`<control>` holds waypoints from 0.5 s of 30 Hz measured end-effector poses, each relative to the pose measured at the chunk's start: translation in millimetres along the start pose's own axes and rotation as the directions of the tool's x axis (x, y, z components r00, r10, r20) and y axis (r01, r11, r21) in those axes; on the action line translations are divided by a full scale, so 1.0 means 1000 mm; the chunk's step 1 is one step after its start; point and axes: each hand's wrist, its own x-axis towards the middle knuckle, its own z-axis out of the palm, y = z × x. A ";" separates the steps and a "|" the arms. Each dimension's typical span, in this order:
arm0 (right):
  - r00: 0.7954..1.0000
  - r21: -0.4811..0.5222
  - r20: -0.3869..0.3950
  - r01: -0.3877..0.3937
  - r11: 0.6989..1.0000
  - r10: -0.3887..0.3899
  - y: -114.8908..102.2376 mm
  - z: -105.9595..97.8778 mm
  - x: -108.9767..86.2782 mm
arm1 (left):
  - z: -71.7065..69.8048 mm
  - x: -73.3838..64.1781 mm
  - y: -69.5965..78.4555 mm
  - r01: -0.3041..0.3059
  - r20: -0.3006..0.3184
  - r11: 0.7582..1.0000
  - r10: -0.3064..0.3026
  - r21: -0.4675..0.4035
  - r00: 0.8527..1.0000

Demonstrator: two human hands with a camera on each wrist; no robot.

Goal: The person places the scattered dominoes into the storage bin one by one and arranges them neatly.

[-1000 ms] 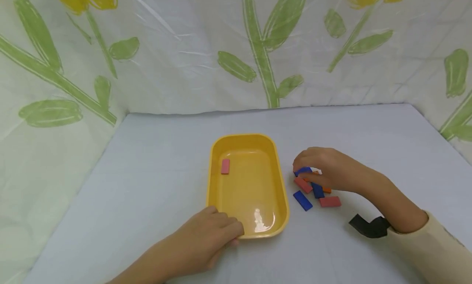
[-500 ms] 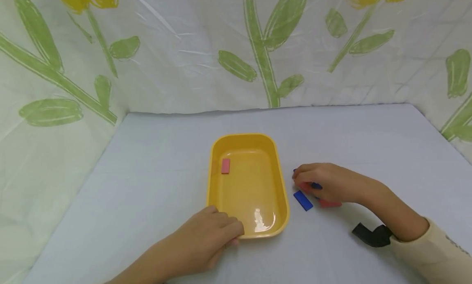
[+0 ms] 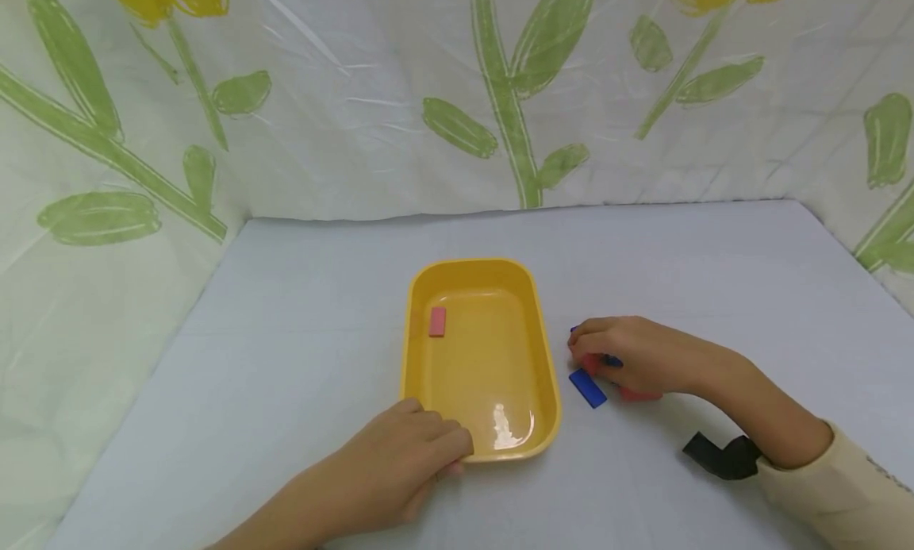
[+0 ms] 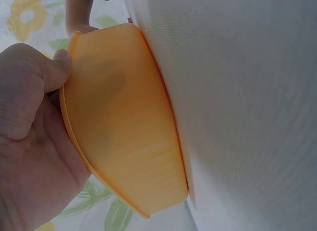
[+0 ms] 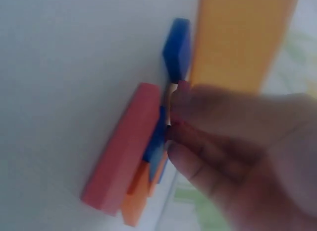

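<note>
At the near edge of a yellow plastic tray [image 3: 485,367], my left hand [image 3: 403,463] grips the rim, thumb on the outer wall in the left wrist view. One pink block [image 3: 437,322] lies inside the tray at the left. Right of the tray, my right hand [image 3: 640,355] is over a small pile and pinches a red block [image 5: 184,87] between thumb and fingers. A blue block [image 3: 588,389] lies flat beside the hand. Another red block [image 5: 124,151] and orange blocks [image 5: 136,196] show in the right wrist view; the hand hides much of the pile.
A white-covered table [image 3: 286,359] spreads under everything. White sheeting [image 3: 357,98] painted with green stems and yellow flowers walls off the back and sides. A black strap [image 3: 723,457] hangs at the right sleeve [image 3: 835,486].
My right hand has come down and nearer over the pile, its fingers closing on a red block; over the last half second it barely moves. My left hand stays on the tray rim.
</note>
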 end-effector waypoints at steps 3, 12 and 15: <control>1.000 -0.016 -0.020 0.008 1.000 -0.009 -0.002 -0.004 0.001 | 0.000 0.000 0.000 0.002 0.008 1.000 -0.002 0.000 1.000; 0.992 -0.086 -0.101 0.070 0.994 -0.078 -0.010 -0.029 0.014 | -0.001 0.001 0.002 0.004 0.015 1.000 -0.004 0.010 1.000; 0.988 -0.072 -0.123 0.083 0.994 -0.091 -0.013 -0.038 0.022 | -0.001 0.001 0.002 0.002 0.009 1.000 -0.002 0.018 1.000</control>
